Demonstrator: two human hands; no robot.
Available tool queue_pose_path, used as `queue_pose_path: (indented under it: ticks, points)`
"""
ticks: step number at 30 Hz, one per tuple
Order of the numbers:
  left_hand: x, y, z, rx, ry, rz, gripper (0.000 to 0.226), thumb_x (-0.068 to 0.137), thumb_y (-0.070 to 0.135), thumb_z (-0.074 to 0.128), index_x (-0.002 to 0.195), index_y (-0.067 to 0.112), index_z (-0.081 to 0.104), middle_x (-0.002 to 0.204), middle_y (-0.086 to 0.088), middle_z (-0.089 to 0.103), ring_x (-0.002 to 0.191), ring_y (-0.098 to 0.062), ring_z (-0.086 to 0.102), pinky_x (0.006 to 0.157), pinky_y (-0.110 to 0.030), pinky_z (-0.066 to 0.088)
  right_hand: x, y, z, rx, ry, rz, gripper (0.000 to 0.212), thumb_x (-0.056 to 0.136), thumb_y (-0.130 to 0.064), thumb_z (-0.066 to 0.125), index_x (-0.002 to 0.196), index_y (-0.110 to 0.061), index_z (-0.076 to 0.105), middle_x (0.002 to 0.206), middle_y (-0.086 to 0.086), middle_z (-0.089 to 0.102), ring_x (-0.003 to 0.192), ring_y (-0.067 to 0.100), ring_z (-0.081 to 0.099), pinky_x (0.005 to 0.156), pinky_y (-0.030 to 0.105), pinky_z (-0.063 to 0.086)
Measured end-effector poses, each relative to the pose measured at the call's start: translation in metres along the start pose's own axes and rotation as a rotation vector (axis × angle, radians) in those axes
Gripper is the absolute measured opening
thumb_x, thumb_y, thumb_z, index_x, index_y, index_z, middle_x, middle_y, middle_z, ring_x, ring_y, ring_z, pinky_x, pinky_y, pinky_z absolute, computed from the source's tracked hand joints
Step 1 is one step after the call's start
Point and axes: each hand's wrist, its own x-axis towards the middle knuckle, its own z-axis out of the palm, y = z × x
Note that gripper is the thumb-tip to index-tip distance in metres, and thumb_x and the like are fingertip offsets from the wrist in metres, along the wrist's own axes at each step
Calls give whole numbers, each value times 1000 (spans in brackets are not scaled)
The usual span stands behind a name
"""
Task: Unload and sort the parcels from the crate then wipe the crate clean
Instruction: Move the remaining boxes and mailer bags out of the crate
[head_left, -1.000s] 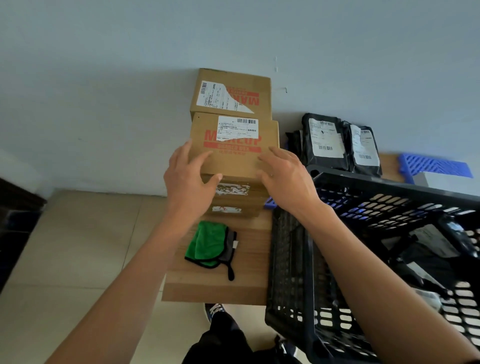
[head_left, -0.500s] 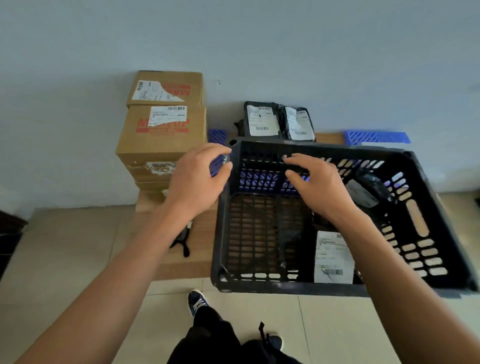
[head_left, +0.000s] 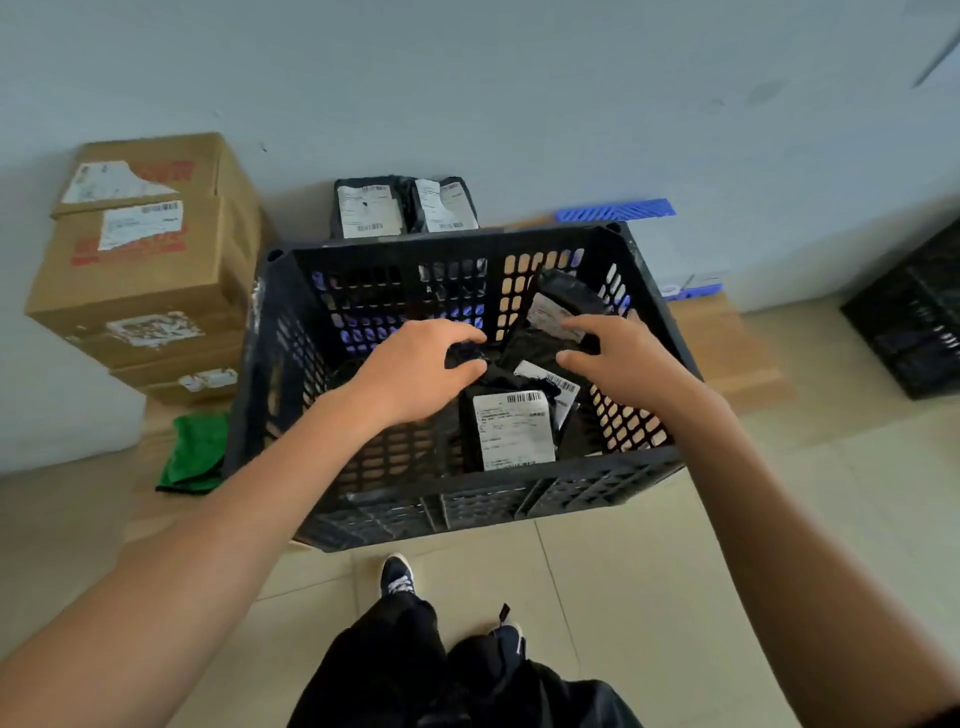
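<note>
On the low wooden bench (head_left: 727, 338) sits the crate (head_left: 467, 499), black plastic with slotted lattice walls, its long axis running left to right across the view and its open top facing up. Inside lie soft black plastic mailer bags (head_left: 519, 436) with white printed labels, heaped toward the right half; the nearest one shows its label face up, barcode at the far edge. The left hand (head_left: 415, 374) reaches into the crate, fingers curled around a crumpled black bag. The right hand (head_left: 618, 358) hovers over the bags with fingers bent and spread; whether it grips anything I cannot tell. Left of the crate, stiff brown cardboard boxes (head_left: 140, 270) stand stacked against the wall. Two black bags (head_left: 405, 208) lean upright behind the crate. A fuzzy green cloth (head_left: 195, 452) lies folded beside the crate's left wall.
</note>
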Motion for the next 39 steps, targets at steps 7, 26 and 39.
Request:
queue_pose_path:
  ticks: [7, 26, 39]
  points:
    - [52, -11, 41, 166, -245, -27, 55, 96, 46, 64, 148, 33, 48, 149, 4, 53, 133, -20, 51, 103, -47, 50, 36, 14, 16, -90, -217, 22, 63, 97, -36, 68, 154, -24, 44, 155, 8, 49, 138, 27, 49, 109, 39, 42]
    - [89, -57, 85, 32, -494, -137, 58, 83, 31, 81, 130, 32, 47, 132, 4, 56, 118, -19, 52, 91, -36, 47, 105, 22, 79, -273, -542, 1, 82, 78, -39, 86, 150, -23, 48, 141, 5, 54, 129, 25, 52, 100, 32, 45]
    - [53, -22, 64, -27, -223, -238, 36, 87, 19, 75, 97, 37, 46, 101, 8, 57, 95, -18, 57, 78, -39, 50, 88, 22, 66, -186, -476, -232, 57, 84, -25, 78, 133, -18, 51, 114, 7, 64, 88, 18, 56, 65, 26, 42]
